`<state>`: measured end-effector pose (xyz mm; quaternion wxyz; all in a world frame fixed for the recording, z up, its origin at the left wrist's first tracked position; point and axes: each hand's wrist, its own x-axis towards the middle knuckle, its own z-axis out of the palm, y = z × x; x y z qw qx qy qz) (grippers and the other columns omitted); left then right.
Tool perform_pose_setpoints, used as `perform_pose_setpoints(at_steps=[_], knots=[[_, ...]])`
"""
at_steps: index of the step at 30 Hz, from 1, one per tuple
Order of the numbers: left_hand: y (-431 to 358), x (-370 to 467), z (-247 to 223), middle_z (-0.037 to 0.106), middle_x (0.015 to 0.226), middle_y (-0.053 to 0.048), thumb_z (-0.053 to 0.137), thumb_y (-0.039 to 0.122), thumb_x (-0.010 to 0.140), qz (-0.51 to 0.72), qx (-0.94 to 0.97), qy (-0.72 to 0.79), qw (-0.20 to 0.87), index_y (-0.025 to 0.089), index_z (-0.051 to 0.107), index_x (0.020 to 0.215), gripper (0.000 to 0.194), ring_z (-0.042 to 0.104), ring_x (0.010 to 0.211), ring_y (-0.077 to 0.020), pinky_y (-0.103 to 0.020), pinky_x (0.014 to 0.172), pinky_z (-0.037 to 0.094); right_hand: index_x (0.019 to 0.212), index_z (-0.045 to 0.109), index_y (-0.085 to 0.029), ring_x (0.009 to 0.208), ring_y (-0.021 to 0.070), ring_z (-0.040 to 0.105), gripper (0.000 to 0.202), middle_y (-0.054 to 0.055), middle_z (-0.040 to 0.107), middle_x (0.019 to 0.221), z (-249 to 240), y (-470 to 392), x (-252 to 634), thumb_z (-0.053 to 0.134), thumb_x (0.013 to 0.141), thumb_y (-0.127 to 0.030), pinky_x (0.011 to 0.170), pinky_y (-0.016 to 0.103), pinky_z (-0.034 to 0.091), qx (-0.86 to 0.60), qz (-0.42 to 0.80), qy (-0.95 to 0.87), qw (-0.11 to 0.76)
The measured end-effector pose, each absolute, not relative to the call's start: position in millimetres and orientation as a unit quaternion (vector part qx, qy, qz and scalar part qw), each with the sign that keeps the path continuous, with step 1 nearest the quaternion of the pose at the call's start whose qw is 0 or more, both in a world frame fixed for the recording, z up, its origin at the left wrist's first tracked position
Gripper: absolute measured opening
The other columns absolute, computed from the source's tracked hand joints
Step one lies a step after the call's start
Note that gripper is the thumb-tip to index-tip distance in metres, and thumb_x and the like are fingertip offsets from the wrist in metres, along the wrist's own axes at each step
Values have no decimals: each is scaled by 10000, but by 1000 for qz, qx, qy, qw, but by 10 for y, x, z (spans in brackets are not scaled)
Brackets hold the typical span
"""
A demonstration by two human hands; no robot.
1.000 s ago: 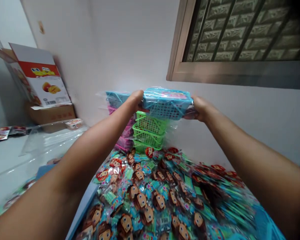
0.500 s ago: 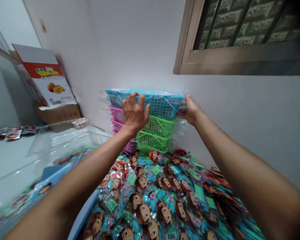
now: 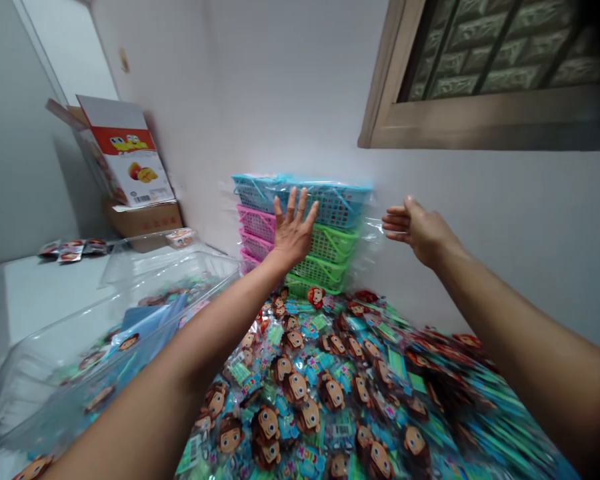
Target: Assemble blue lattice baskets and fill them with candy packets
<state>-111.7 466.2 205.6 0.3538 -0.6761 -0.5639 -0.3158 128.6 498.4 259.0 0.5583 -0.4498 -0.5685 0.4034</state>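
Two stacks of small plastic baskets in clear wrap stand against the wall. Blue baskets [image 3: 341, 205] lie on top, with pink baskets [image 3: 256, 223] below on the left and green baskets [image 3: 333, 243] below on the right. My left hand [image 3: 295, 230] has its fingers spread, flat against or just in front of the basket fronts; contact is not clear. To the right of the stacks, my right hand [image 3: 415, 230] is apart from them, fingers stretched out and holding nothing. Many bagged items with cartoon-character cards [image 3: 297, 387] are heaped below.
A clear plastic tray [image 3: 35, 360] with more packets and a blue sheet stands at left. Behind it are a white and red carton [image 3: 135, 157] on a brown box [image 3: 147, 220] and a few small packets [image 3: 72, 251]. A window frame [image 3: 480, 127] juts from the upper right wall.
My right hand has let go of the blue basket's right end and moved away to the right. The left hand has come slightly lower on the stack front. The view has turned a little left.
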Motion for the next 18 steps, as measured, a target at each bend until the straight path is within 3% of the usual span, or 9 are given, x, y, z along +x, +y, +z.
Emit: perform_pose_setpoints(at_steps=[3, 5, 7, 9, 14, 18], knots=[[4419, -1044, 2002, 228, 1526, -202, 482, 199, 842, -346, -670, -575, 318, 110, 410, 1372, 543, 116, 1426, -336, -570, 1123, 10, 846, 629, -144, 690, 131, 636, 289, 82, 681, 850, 2473, 4623, 1537, 421, 948, -316, 572, 228, 522, -468, 378, -593, 535], [4199, -979, 1948, 373, 1455, -199, 469, 213, 856, -359, -680, -582, 265, 123, 460, 1326, 479, 261, 1383, -321, -537, 1105, 173, 844, 642, -145, 681, 117, 630, 203, 74, 686, 851, 2338, 4327, 1729, 485, 916, -253, 559, 201, 512, -490, 364, -604, 512], [3912, -902, 1872, 592, 1239, -178, 430, 224, 884, -362, -696, -585, 206, 144, 557, 1208, 357, 497, 1215, -292, -453, 993, 367, 845, 654, -150, 688, 114, 632, 139, 72, 693, 857, 2172, 3966, 1936, 539, 881, -221, 555, 188, 507, -510, 354, -610, 492], [3534, -815, 1753, 699, 968, -127, 395, 250, 913, -358, -714, -579, 164, 161, 622, 1058, 284, 642, 954, -244, -354, 834, 462, 870, 663, -161, 691, 122, 640, 120, 73, 703, 870, 1985, 3523, 2163, 568, 861, -234, 550, 193, 509, -526, 358, -608, 475], [2129, -578, 1150, 704, 796, -28, 376, 341, 947, -336, -790, -511, 46, 206, 629, 952, 287, 654, 709, -150, -236, 671, 462, 940, 679, -193, 676, 142, 645, 252, 63, 718, 852, 1442, 2112, 2828, 648, 786, -390, 582, 233, 525, -559, 356, -581, 472], [853, -423, 476, 699, 850, -42, 407, 313, 936, -278, -853, -424, -122, 221, 629, 992, 247, 651, 776, -169, -277, 711, 484, 951, 665, -197, 629, 132, 626, 378, 55, 714, 823, 939, 987, 3369, 669, 723, -498, 566, 241, 515, -602, 362, -496, 510]])
